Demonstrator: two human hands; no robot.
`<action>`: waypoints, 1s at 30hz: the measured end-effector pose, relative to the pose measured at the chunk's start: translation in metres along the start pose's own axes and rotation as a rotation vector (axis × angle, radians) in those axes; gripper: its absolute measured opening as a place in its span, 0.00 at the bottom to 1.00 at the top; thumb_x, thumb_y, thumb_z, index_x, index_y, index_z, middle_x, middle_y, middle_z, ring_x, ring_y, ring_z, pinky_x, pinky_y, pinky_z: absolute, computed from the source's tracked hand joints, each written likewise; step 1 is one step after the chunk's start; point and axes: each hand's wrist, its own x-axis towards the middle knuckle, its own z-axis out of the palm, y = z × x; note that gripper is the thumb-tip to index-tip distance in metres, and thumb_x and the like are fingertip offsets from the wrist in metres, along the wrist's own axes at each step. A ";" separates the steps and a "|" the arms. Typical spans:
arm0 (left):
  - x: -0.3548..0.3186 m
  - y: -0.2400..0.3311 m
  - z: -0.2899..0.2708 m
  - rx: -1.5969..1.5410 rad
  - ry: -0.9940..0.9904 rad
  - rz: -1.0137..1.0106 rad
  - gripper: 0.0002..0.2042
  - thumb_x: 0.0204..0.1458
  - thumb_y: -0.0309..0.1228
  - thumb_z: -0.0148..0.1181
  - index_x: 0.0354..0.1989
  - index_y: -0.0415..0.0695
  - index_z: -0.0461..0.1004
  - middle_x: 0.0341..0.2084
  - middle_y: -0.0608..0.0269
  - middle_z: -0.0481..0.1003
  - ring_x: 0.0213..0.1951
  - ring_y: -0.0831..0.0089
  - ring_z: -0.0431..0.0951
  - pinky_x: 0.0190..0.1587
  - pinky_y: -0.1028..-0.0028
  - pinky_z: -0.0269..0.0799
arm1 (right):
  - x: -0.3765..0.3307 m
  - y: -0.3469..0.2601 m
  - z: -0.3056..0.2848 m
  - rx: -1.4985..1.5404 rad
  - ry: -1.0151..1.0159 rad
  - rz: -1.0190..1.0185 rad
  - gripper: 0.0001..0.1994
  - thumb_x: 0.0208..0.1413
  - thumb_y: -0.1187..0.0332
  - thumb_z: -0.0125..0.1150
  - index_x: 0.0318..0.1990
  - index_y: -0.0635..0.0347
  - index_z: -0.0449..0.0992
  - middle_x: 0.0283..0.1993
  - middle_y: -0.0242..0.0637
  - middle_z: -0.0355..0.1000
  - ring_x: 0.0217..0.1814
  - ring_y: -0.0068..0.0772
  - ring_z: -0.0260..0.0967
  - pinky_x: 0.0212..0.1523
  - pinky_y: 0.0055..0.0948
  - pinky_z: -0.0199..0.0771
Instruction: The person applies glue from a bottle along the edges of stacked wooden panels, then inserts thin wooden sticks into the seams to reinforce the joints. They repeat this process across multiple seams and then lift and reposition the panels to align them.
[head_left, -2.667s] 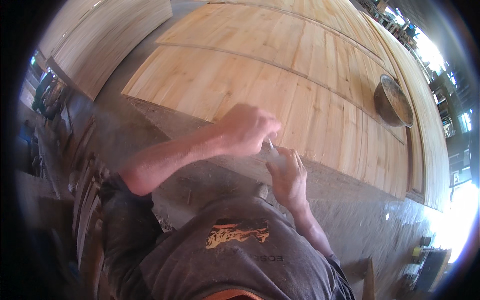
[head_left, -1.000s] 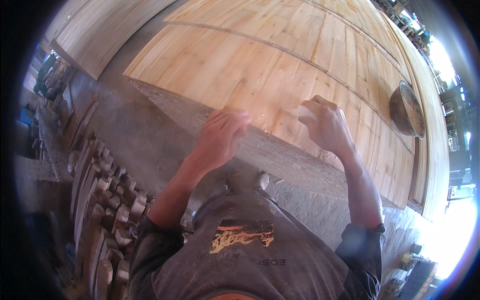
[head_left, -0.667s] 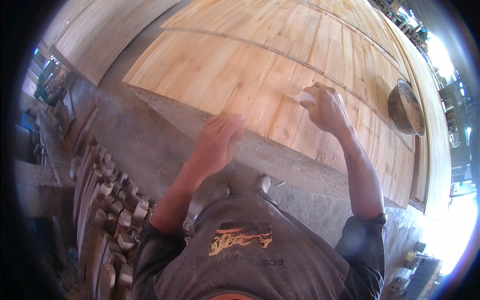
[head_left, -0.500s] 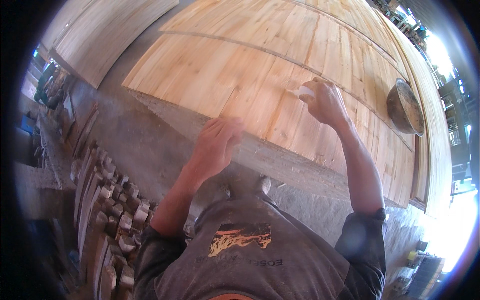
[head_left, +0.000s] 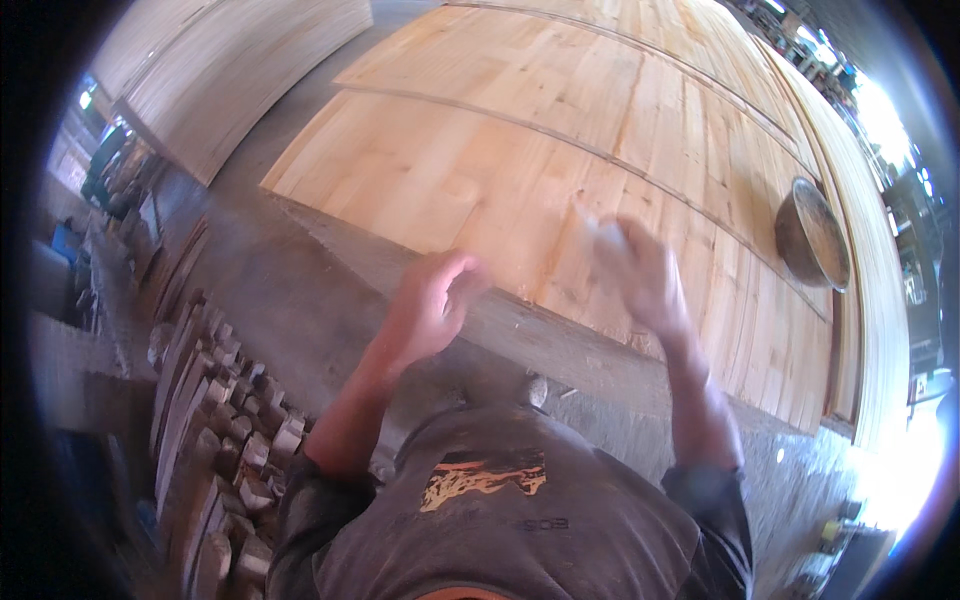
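Note:
A large wooden panel (head_left: pixel 420 185) of pale joined strips lies in front of me. Over it, my right hand (head_left: pixel 640 270) is closed on a small white piece (head_left: pixel 602 232); motion blur hides its exact kind. The piece's thin end points toward the panel, and whether it touches the wood I cannot tell. My left hand (head_left: pixel 437 300) hovers by the panel's near edge, fingers loosely curled with a gap to the thumb and nothing visible in them. At the right, a dark round bowl (head_left: pixel 812 235) with a brownish inside rests tilted on the panels.
More wooden panels (head_left: pixel 520 55) lie beyond the near one, with narrow seams between. Another stack of panels (head_left: pixel 240 80) stands at the far left across a gap. Several wood offcuts (head_left: pixel 235 450) are piled at my lower left. Grey floor (head_left: pixel 270 270) shows beside them.
My right hand has drawn back toward me with the white piece. The left hand has dropped slightly and its fingers are more curled. The view has shifted a little.

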 end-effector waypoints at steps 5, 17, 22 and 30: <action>0.021 0.021 -0.005 -0.247 -0.006 -0.033 0.07 0.72 0.25 0.63 0.39 0.36 0.79 0.37 0.58 0.87 0.41 0.72 0.86 0.48 0.70 0.81 | -0.075 -0.012 0.035 -0.033 -0.002 -0.166 0.17 0.68 0.66 0.72 0.59 0.66 0.82 0.39 0.50 0.87 0.41 0.38 0.89 0.44 0.37 0.86; 0.039 0.029 -0.004 -0.197 -0.026 0.170 0.06 0.69 0.25 0.65 0.38 0.39 0.79 0.34 0.58 0.83 0.36 0.66 0.83 0.41 0.68 0.78 | -0.080 -0.027 0.043 -0.076 0.106 -0.170 0.16 0.64 0.67 0.75 0.56 0.66 0.84 0.40 0.53 0.86 0.41 0.47 0.89 0.44 0.39 0.86; 0.038 0.025 -0.007 -0.163 -0.024 0.173 0.08 0.71 0.26 0.65 0.37 0.38 0.77 0.35 0.60 0.82 0.37 0.69 0.82 0.42 0.69 0.77 | -0.077 -0.024 0.045 -0.098 0.103 -0.185 0.16 0.64 0.67 0.75 0.55 0.66 0.84 0.40 0.53 0.86 0.41 0.47 0.89 0.43 0.39 0.85; 0.040 0.025 -0.009 -0.138 -0.010 0.217 0.06 0.68 0.22 0.65 0.36 0.39 0.76 0.34 0.59 0.82 0.37 0.66 0.83 0.42 0.68 0.77 | -0.075 -0.029 0.046 -0.119 0.098 -0.221 0.16 0.64 0.67 0.75 0.54 0.66 0.84 0.40 0.53 0.86 0.41 0.48 0.89 0.43 0.39 0.85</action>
